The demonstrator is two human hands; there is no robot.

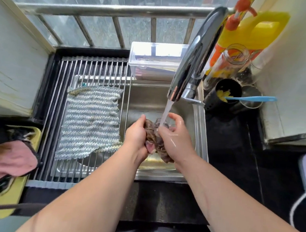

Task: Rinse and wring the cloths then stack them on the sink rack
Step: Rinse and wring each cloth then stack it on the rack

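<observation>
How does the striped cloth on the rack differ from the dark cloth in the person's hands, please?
The striped cloth lies spread flat on the rack; the dark cloth is bunched up. The striped cloth is untouched, while the left hand and right hand both grip the dark cloth under the running water over the sink. The striped cloth is pale grey-blue; the dark cloth is brownish. Both are soft cloths.

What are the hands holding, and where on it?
One bunched dark cloth, under the running tap: left hand grips its left side, right hand its right side.
</observation>
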